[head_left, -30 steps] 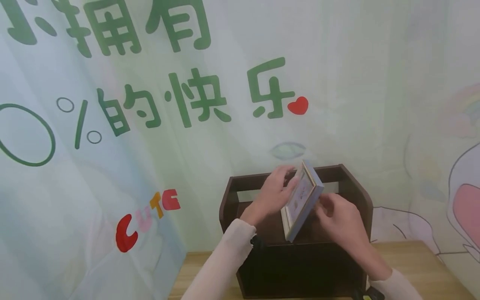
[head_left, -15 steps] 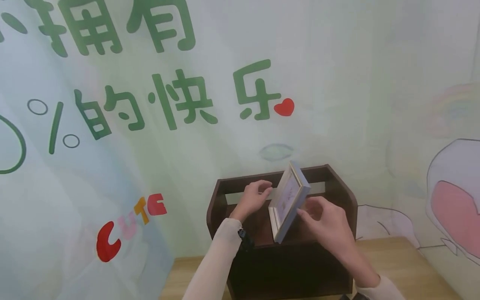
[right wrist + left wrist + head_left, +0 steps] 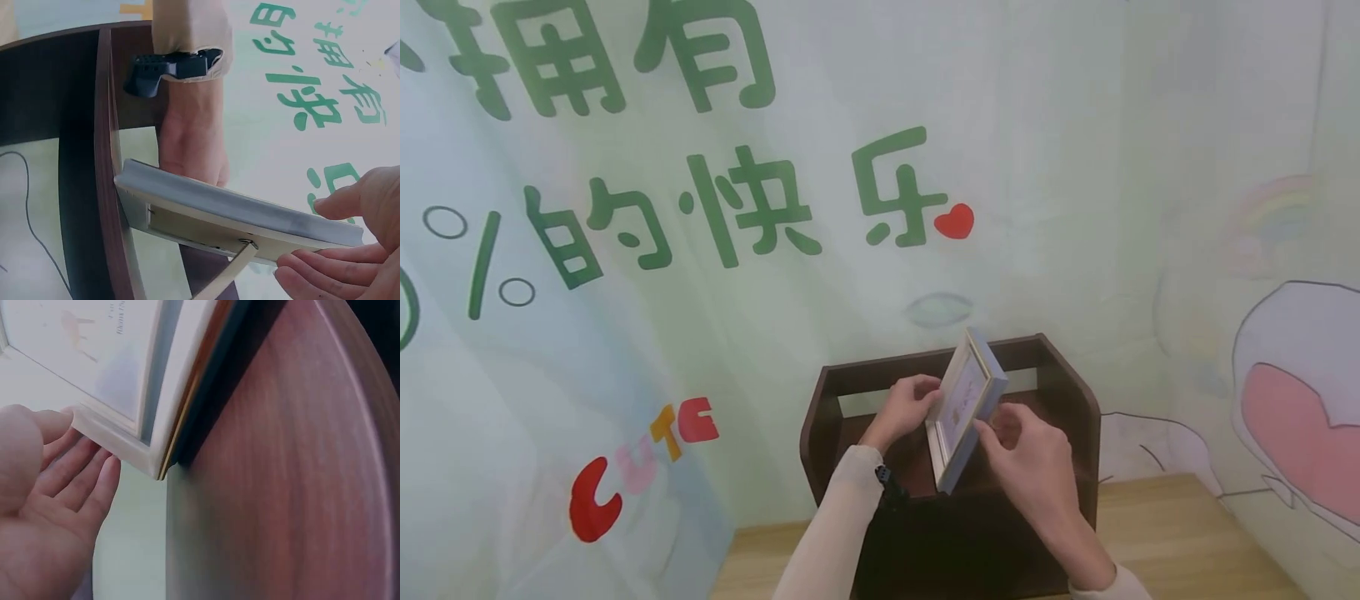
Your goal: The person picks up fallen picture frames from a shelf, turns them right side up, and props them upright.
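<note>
A white picture frame (image 3: 967, 398) leans upright on the upper shelf of a dark brown wooden rack (image 3: 970, 533), turned at an angle. My left hand (image 3: 904, 410) pinches its left edge, thumb in front and fingers behind, as the left wrist view also shows. On the other side my right hand (image 3: 1036, 458) is at the frame's blue-grey edge. Its thumb is spread away and its fingers lie fairly straight along the back. Behind the frame, a thin support leg (image 3: 230, 270) slants out in the right wrist view.
Under the rack is a light wooden tabletop (image 3: 1172, 525). A printed curtain (image 3: 1037, 167) with green characters hangs close behind. The rack's raised side panel (image 3: 1078, 392) flanks the right hand. A thin dark cord (image 3: 31, 206) shows beyond the rack in the right wrist view.
My left hand came off the frame's front, drew back to the left, then returned to its left edge. The right hand stays near the right edge. The view has shifted slightly.
</note>
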Motion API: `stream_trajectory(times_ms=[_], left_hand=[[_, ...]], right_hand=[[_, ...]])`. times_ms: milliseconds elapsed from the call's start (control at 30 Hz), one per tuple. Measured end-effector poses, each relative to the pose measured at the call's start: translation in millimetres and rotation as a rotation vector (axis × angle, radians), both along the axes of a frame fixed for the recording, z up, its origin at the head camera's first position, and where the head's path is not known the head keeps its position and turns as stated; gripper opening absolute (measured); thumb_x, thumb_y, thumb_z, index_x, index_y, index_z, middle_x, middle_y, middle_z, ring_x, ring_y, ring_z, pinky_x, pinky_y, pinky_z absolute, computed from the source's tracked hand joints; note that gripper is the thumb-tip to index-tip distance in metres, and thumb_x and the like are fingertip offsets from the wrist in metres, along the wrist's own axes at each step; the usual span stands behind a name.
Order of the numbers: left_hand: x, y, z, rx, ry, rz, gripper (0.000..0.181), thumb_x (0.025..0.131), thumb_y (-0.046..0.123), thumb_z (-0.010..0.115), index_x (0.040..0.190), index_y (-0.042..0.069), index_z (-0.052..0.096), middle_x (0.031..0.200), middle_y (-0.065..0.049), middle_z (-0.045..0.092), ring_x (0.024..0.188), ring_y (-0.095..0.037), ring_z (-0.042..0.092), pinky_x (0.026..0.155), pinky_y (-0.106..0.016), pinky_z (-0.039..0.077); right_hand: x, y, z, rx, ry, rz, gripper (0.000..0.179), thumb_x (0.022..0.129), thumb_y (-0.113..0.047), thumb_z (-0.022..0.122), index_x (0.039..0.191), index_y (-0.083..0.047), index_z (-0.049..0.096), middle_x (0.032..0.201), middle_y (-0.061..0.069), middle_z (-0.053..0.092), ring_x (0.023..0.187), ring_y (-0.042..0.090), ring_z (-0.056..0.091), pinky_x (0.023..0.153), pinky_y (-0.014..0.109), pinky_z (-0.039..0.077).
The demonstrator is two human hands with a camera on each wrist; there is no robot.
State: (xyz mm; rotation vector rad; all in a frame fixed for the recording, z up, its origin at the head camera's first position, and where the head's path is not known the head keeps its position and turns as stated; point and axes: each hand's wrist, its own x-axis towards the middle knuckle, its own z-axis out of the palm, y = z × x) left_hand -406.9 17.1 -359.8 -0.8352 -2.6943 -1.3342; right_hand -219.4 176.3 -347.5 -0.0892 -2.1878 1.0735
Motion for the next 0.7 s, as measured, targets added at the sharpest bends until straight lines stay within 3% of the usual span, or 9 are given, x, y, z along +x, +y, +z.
stream_trajectory(times_ms=[267, 467, 700], left_hand=[[-3.5, 1.7, -7.1, 0.012, -0.006, -0.021, 0.032, 0.109, 0.024, 0.058, 0.135, 0.01, 0.069, 0.138, -0.013, 0.07, 0.128, -0.032, 0.067, 0.107, -0.053, 0.055], [-0.7, -6.3, -12.7, 0.017, -0.007, -0.022, 0.031, 0.109, 0.024, 0.058, 0.134, 0.011, 0.07, 0.137, -0.013, 0.07, 0.128, -0.033, 0.067, 0.106, -0.054, 0.055], [3.0, -8.2, -8.7, 0.041, -0.013, -0.027, 0.032, 0.108, 0.026, 0.059, 0.136, 0.013, 0.07, 0.137, -0.012, 0.071, 0.127, -0.032, 0.068, 0.106, -0.053, 0.056]], right_hand=[[-5.1, -8, -5.0, 0.007, 0.065, -0.024, 0.031, 0.093, -0.026, 0.081, 0.112, -0.001, 0.078, 0.092, 0.011, 0.083, 0.081, 0.023, 0.08, 0.065, 0.031, 0.06], [-9.9, -12, -12.8, 0.048, 0.129, -0.021, 0.026, 0.092, -0.022, 0.082, 0.108, -0.001, 0.079, 0.09, 0.012, 0.083, 0.077, 0.024, 0.08, 0.056, 0.021, 0.05], [-15.6, -6, -11.8, 0.076, 0.155, -0.062, 0.025, 0.091, -0.024, 0.084, 0.096, -0.001, 0.079, 0.081, 0.012, 0.081, 0.069, 0.024, 0.078, 0.054, 0.024, 0.042]])
